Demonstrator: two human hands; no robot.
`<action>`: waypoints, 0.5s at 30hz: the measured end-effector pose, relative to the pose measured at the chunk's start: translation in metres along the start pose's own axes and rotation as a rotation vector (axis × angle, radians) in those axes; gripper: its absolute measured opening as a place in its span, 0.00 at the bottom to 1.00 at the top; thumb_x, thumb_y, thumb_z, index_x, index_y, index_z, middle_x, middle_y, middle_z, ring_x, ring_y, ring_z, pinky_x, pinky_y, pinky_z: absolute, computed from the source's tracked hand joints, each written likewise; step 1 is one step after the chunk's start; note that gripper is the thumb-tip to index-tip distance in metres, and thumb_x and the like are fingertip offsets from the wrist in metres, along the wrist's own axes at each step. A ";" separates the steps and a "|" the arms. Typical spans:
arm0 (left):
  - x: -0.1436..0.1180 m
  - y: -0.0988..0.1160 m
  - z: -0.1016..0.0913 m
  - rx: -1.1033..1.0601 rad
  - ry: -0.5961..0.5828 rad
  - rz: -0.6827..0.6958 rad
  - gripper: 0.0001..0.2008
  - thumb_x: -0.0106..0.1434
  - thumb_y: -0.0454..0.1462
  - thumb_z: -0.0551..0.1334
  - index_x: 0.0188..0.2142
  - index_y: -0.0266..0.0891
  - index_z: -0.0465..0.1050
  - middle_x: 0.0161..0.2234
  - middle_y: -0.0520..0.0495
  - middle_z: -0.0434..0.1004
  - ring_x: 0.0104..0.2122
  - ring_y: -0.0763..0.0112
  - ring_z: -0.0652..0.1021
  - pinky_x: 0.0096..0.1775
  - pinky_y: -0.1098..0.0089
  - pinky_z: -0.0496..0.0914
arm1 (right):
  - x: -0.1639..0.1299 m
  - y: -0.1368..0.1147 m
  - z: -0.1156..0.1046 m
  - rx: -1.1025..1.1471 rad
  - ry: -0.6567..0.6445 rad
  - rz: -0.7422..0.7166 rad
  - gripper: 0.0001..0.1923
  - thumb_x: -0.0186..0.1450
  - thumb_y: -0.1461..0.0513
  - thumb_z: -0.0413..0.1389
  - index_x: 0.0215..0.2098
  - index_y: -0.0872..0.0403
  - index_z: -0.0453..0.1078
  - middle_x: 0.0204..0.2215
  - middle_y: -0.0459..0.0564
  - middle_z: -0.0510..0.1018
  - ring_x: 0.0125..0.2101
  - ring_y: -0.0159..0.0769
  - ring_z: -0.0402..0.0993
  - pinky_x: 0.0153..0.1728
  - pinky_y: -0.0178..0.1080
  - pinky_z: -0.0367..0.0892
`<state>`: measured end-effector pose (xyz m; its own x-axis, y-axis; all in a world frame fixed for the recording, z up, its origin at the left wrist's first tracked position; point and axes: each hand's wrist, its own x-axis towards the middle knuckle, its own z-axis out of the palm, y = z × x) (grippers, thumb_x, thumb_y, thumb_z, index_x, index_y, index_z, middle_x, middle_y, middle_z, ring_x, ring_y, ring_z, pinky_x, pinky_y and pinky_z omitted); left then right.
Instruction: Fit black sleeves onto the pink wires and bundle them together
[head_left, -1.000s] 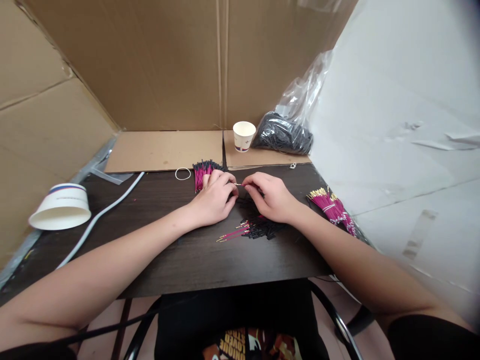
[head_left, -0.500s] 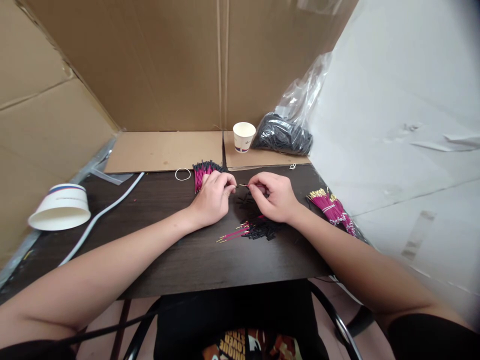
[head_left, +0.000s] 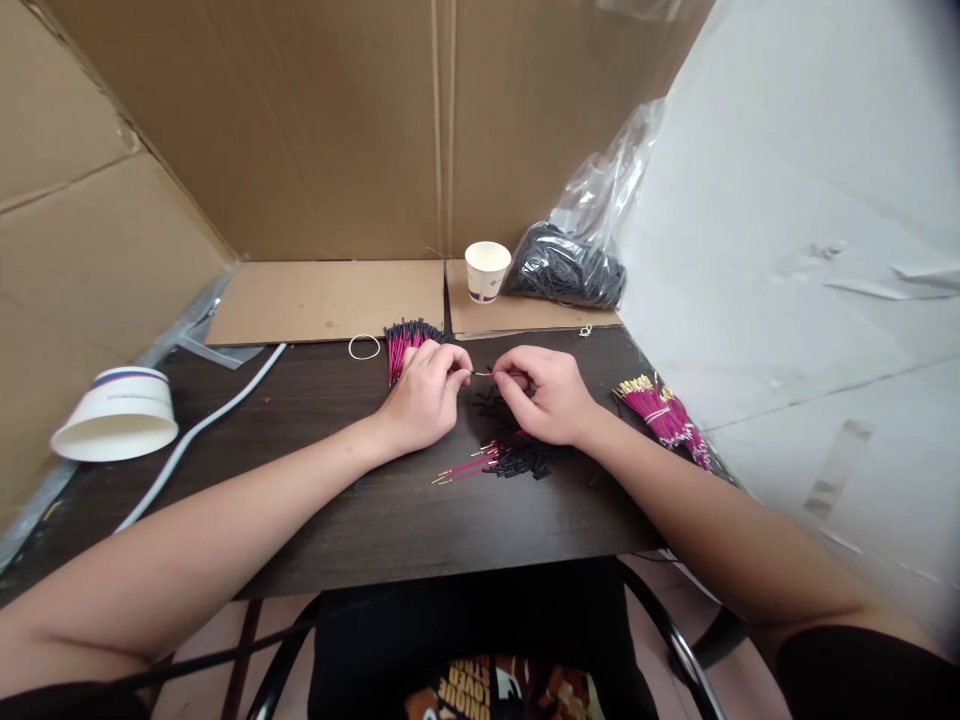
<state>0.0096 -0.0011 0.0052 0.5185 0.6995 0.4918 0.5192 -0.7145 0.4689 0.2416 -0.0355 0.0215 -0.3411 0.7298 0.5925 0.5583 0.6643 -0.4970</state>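
Observation:
My left hand (head_left: 424,402) is closed in a pinch on a small black sleeve (head_left: 473,373), mostly hidden by the fingertips. My right hand (head_left: 549,396) pinches a thin magenta wire with a gold tip (head_left: 484,374), which points left and meets the sleeve. Under and in front of my right hand lie loose black sleeves (head_left: 529,460) and several magenta wires with gold ends (head_left: 466,468). Just behind my left hand is a bunch of magenta wires with black ends (head_left: 405,345), partly covered by that hand.
A paper cup (head_left: 487,272) and a clear bag of black pieces (head_left: 568,268) stand on cardboard at the back. Bundled gold-tipped magenta wires (head_left: 664,415) lie at right. At left are a tipped paper cup (head_left: 116,412), a pale cable (head_left: 196,432) and a rubber band (head_left: 364,347).
My right hand has shifted slightly left, and the gap between the wire's gold tip and my left fingertips has closed. The left hand stays in nearly the same place.

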 end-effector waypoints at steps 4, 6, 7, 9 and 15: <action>-0.001 -0.001 0.001 0.014 -0.004 0.019 0.06 0.78 0.33 0.55 0.43 0.41 0.69 0.41 0.43 0.81 0.44 0.56 0.76 0.49 0.54 0.64 | 0.000 0.002 0.001 0.001 0.003 -0.029 0.07 0.73 0.66 0.56 0.37 0.53 0.73 0.26 0.44 0.73 0.27 0.34 0.68 0.32 0.38 0.63; -0.001 -0.001 0.001 0.026 -0.009 0.042 0.06 0.78 0.33 0.56 0.43 0.41 0.69 0.41 0.44 0.81 0.44 0.55 0.76 0.48 0.54 0.64 | 0.000 0.003 0.001 -0.007 -0.011 -0.029 0.07 0.73 0.67 0.56 0.37 0.53 0.74 0.26 0.44 0.72 0.26 0.33 0.67 0.31 0.38 0.62; -0.002 -0.002 0.001 0.033 -0.012 0.052 0.06 0.78 0.33 0.56 0.43 0.41 0.69 0.40 0.44 0.81 0.44 0.55 0.76 0.48 0.54 0.64 | 0.000 0.003 0.000 -0.010 -0.018 -0.032 0.07 0.73 0.67 0.56 0.37 0.53 0.74 0.25 0.44 0.72 0.26 0.33 0.67 0.31 0.38 0.62; -0.002 -0.002 0.001 0.046 -0.018 0.070 0.06 0.78 0.33 0.56 0.43 0.41 0.70 0.40 0.44 0.81 0.44 0.55 0.76 0.48 0.53 0.64 | 0.000 0.003 0.000 -0.014 -0.028 -0.040 0.07 0.73 0.67 0.56 0.37 0.54 0.74 0.25 0.43 0.72 0.25 0.33 0.67 0.31 0.38 0.61; -0.002 -0.002 0.001 0.027 0.010 0.102 0.06 0.77 0.32 0.57 0.43 0.40 0.71 0.39 0.44 0.80 0.42 0.57 0.76 0.48 0.54 0.66 | 0.001 0.002 0.000 -0.013 -0.036 -0.058 0.07 0.73 0.68 0.55 0.37 0.54 0.74 0.25 0.44 0.72 0.26 0.33 0.67 0.31 0.38 0.61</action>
<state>0.0083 -0.0011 0.0025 0.5626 0.6229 0.5435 0.4826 -0.7813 0.3958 0.2429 -0.0333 0.0210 -0.4002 0.6956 0.5967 0.5463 0.7038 -0.4541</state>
